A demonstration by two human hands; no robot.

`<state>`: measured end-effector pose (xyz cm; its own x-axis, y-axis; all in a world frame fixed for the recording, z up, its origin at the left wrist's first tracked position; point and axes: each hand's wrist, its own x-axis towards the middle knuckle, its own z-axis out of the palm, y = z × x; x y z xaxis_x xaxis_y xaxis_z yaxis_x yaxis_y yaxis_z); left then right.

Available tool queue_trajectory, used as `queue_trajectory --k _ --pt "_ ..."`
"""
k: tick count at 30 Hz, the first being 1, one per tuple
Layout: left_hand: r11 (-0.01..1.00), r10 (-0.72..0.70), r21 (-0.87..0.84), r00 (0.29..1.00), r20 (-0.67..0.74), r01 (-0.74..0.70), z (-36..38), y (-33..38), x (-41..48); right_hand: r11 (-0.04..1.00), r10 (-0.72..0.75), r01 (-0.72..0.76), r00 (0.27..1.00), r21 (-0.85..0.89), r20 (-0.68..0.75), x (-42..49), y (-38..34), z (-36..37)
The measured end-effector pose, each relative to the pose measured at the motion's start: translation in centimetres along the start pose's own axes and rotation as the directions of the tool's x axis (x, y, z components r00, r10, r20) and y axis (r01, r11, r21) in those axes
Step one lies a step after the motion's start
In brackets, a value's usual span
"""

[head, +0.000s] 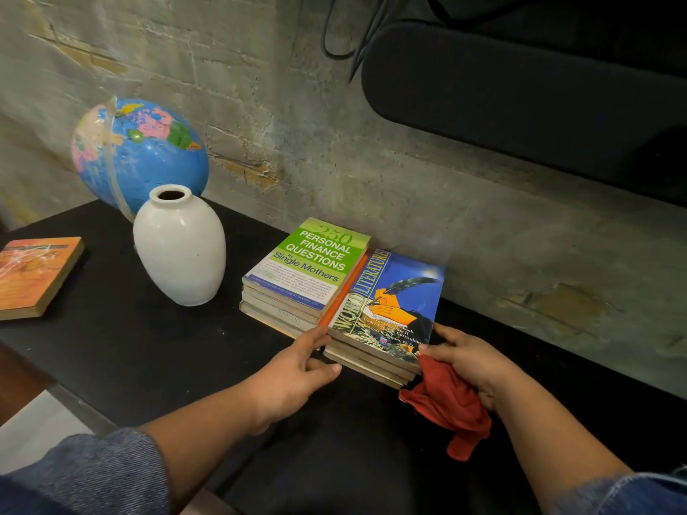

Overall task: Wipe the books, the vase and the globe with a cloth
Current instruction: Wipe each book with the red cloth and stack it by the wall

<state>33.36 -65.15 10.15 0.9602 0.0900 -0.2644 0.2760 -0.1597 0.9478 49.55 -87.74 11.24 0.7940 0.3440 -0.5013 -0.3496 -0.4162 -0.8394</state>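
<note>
Two stacks of books stand side by side on a black table (122, 351). A green book (316, 260) tops the left stack and a blue World Literature book (394, 302) tops the right one. My left hand (297, 369) touches the near left corner of the blue book's stack. My right hand (464, 362) holds a red cloth (450, 407) and pinches the blue book's near right corner. A white vase (180, 247) stands left of the stacks. Behind it, against the wall, sits a blue globe (148, 154). An orange book (33, 273) lies at the far left.
A rough concrete wall (371, 161) runs right behind the table. A dark padded object (520, 98) with cables overhangs the upper right. The table's near edge drops to a pale floor (37, 429) at the lower left.
</note>
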Motion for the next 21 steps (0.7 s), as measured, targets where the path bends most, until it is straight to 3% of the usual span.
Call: queue_trajectory --k 9,21 --pt "1.000 0.001 -0.008 1.000 0.021 -0.001 -0.1 -0.3 0.0 0.997 -0.078 0.078 0.997 0.017 -0.001 -0.4 -0.6 -0.1" --pt "0.999 0.023 0.033 1.000 0.015 -0.023 -0.1 -0.3 0.4 0.986 -0.070 0.062 0.996 0.157 0.050 -0.1 -1.0 0.0"
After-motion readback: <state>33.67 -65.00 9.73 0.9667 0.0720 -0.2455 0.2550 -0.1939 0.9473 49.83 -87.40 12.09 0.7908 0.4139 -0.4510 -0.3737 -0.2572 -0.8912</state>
